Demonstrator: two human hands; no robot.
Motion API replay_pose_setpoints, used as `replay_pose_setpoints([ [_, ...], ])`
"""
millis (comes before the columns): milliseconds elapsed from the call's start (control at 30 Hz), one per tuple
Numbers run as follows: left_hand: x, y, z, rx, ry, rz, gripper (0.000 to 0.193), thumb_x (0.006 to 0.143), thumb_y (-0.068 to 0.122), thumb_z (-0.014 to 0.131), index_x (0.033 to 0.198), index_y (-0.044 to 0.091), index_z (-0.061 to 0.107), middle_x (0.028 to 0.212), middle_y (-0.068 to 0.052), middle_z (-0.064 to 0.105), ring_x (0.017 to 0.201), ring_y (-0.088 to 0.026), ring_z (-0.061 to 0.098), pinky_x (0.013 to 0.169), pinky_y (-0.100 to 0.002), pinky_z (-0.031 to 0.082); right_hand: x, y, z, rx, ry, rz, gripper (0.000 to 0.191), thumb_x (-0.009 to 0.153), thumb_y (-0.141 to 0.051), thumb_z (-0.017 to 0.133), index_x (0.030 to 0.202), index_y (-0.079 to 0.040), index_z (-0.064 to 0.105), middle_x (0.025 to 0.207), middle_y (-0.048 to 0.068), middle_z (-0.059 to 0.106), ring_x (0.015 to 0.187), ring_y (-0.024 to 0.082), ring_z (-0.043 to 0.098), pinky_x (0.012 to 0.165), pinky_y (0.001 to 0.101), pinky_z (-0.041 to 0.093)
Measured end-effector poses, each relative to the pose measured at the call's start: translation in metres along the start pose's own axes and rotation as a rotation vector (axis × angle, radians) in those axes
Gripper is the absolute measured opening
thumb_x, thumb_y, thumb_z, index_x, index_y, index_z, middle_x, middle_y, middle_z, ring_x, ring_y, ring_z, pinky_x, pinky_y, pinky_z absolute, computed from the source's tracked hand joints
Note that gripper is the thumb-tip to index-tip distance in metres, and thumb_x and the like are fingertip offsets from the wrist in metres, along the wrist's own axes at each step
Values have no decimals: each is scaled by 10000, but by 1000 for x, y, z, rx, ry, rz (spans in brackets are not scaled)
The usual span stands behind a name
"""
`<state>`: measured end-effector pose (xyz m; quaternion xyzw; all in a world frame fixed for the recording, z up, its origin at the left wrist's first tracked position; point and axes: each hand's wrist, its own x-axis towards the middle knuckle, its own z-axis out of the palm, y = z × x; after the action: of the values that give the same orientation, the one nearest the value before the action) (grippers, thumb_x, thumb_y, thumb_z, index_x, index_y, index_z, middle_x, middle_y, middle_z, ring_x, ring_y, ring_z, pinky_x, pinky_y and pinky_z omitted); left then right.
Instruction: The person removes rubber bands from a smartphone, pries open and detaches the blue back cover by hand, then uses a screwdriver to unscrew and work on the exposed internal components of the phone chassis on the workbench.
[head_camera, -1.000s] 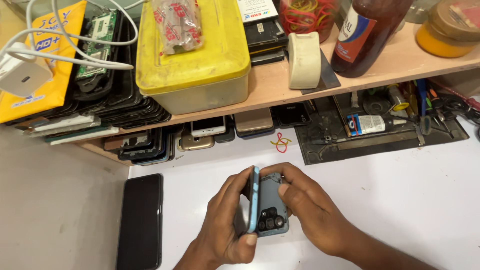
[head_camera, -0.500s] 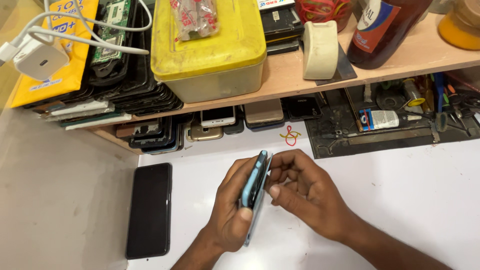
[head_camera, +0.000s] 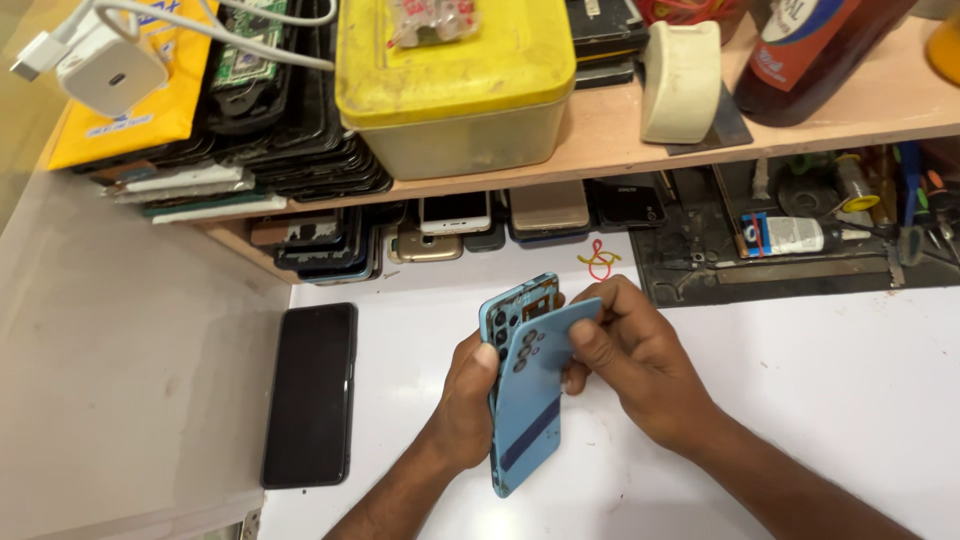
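Blue phone sits upright near the middle of the white worktop, gripped along its edge by the left hand, whose fingers are wrapped around its lower half. Its blue back cover is lifted away from the body at the top and leans toward the 1 o'clock side, while the lower end still meets the phone (the camera holes show near the upper end of the cover). The right hand pinches the top edge of that cover, thumb on the outer face and the other fingers curled behind. The two hands are close together, both clamped on the phone and its cover.

At 9 o'clock from the hands a black phone lies flat, screen dark, well apart from them. At 12 o'clock a small red and yellow loop of wire rests on the worktop just before a row of old phones stacked under a wooden shelf. On the shelf stand a yellow-lidded box, a white tape roll and a dark brown bottle. At 10 o'clock a white charger with its cable lies on a yellow packet. At 2 o'clock a black mat holds a small glue tube and assorted tools.
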<state>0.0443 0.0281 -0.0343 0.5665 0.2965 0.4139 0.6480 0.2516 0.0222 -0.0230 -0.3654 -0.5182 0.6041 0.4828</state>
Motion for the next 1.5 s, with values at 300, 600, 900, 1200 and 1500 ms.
replay_pose_setpoints([
  [300, 6, -8, -2, -263, 97, -244, 784, 963, 619, 202, 1206, 7, 628, 980, -144, 676, 877, -209, 661, 695, -375, 577, 5, -15, 8, -76, 81, 127, 234, 986, -225, 620, 1074, -8, 612, 810, 80, 658, 697, 148, 642, 661, 311, 570],
  [600, 12, -7, -6, -447, 91, -202, 724, 992, 613, 303, 1183, 9, 654, 1017, -159, 683, 930, -221, 663, 791, -400, 570, 11, -10, 10, -160, 133, 268, 291, 959, -262, 639, 1005, 20, 688, 728, 74, 680, 662, 146, 658, 641, 306, 584],
  [900, 17, 1, -7, -418, 159, -261, 816, 971, 717, 263, 1116, 29, 677, 966, -144, 700, 897, -219, 693, 773, -414, 601, 12, -7, 12, -186, 103, 358, 289, 937, -259, 661, 967, 22, 719, 741, 86, 708, 684, 154, 677, 647, 309, 585],
  [1200, 16, 7, -7, -501, 97, -235, 740, 997, 705, 393, 1115, 22, 652, 971, -121, 680, 923, -205, 670, 840, -394, 573, 15, 1, 9, -174, 100, 428, 293, 953, -289, 647, 951, -1, 699, 783, 94, 703, 723, 163, 668, 718, 320, 581],
  [1500, 16, 12, -6, -277, 132, -162, 765, 815, 792, 610, 1054, 69, 531, 821, -54, 585, 777, -152, 632, 762, -332, 573, 22, 12, -5, 82, -37, 470, 289, 979, -316, 618, 992, -29, 633, 872, 87, 697, 825, 171, 679, 757, 360, 590],
])
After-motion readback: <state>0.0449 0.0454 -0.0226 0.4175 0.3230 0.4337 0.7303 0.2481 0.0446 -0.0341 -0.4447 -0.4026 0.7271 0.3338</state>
